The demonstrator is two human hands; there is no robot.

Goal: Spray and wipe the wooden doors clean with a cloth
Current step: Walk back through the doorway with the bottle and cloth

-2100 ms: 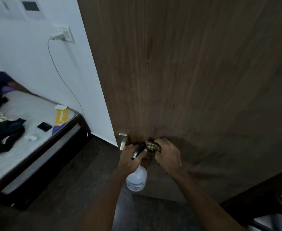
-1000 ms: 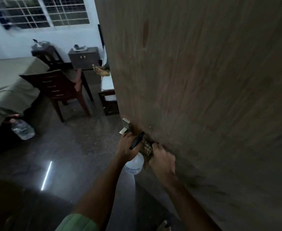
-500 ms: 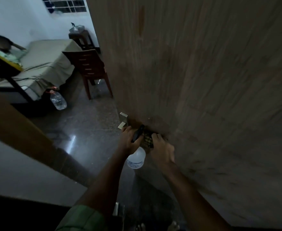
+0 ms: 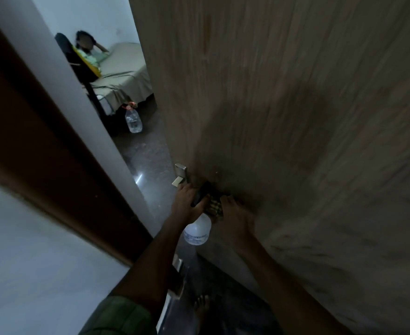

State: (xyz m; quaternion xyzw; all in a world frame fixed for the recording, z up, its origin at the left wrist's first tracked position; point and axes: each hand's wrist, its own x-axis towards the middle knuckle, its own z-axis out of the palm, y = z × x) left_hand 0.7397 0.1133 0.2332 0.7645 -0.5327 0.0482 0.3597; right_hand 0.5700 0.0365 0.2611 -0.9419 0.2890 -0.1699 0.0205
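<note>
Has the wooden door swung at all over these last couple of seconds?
Yes. The wooden door has swung toward the door frame, narrowing the gap onto the room.

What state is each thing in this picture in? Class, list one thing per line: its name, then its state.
Wooden door: ajar, room visible past its edge.
Spray bottle: gripped by the left hand, body hanging down, liquid level unclear.
Cloth: bunched, held at the door by the right hand.
Door handle: untouched, just above the left hand.
Water bottle: upright on the floor, capped.
</note>
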